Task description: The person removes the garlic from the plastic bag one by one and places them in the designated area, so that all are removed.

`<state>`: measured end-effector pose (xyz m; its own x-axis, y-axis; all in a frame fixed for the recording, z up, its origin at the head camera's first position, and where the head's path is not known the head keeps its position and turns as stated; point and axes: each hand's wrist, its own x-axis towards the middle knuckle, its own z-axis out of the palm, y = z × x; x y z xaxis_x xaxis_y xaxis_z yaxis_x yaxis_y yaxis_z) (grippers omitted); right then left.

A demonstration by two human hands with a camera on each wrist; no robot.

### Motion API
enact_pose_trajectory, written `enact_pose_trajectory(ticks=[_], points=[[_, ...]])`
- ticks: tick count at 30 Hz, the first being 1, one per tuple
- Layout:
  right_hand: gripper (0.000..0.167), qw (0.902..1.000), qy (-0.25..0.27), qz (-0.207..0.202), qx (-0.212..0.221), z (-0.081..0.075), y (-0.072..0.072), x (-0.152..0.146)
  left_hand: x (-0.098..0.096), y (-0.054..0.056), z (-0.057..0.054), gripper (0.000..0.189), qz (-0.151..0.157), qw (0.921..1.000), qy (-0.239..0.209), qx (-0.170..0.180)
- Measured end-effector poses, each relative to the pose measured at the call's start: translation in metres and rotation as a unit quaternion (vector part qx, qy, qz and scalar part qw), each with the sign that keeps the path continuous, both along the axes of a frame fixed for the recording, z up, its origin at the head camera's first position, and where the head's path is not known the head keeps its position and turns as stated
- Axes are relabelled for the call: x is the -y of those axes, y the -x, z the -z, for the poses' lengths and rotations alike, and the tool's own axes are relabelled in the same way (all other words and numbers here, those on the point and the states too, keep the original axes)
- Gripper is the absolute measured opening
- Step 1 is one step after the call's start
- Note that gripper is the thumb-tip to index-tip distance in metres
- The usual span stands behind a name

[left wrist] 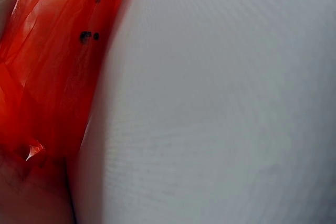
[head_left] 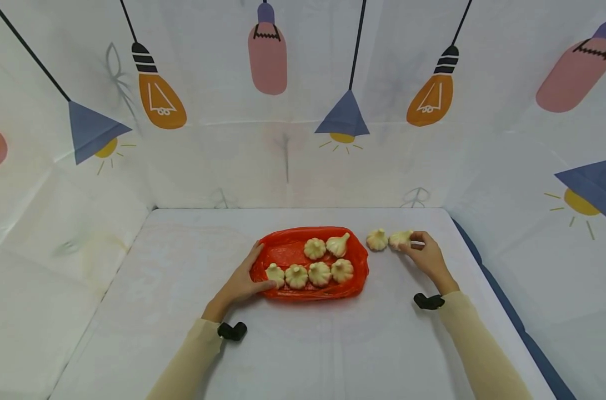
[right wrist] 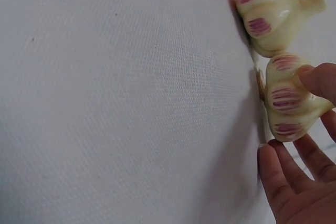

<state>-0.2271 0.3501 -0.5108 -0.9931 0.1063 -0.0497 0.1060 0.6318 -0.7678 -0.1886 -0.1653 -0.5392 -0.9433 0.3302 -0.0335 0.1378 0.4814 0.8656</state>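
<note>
Right grip (head_left: pixel 425 256) nearly closed, thumb and fingers pinching a garlic bulb (right wrist: pixel 286 98) on or just above the bench (head_left: pixel 303 344), right of the red tray (head_left: pixel 307 294). Smooth rounded sides could slip from a shallow pinch; sideways drift might knock the neighbouring bulb (right wrist: pixel 268 22). Left grip (head_left: pixel 245 276) curled over tray's end; tugging could tilt it. Garlic bulb: cream, lobed, purple-streaked, glossy, neck partly hidden
</note>
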Motion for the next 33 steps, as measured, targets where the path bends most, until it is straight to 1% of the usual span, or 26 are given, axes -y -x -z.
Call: enact_pose_trajectory(ticks=[7, 18, 27, 33], points=[[0.069, 1.0, 0.007, -0.001, -0.001, 0.0028, 0.0011, -0.0002, -0.0002, 0.0002, -0.0008, 0.112, -0.001, 1.0, 0.0, 0.002], [0.073, 1.0, -0.003, 0.001, -0.005, 0.0069, 0.0028, -0.0006, -0.0005, -0.0002, -0.0011, 0.112, -0.004, 1.0, 0.003, 0.003], [0.074, 1.0, 0.0, -0.007, -0.006, 0.0059, 0.0006, -0.0009, -0.0012, -0.0003, 0.0, 0.113, -0.004, 1.0, -0.003, 0.007], [0.072, 1.0, 0.0, -0.007, -0.005, 0.0033, -0.0013, -0.0012, -0.0003, 0.0003, 0.0006, 0.113, -0.005, 1.0, -0.001, -0.005]])
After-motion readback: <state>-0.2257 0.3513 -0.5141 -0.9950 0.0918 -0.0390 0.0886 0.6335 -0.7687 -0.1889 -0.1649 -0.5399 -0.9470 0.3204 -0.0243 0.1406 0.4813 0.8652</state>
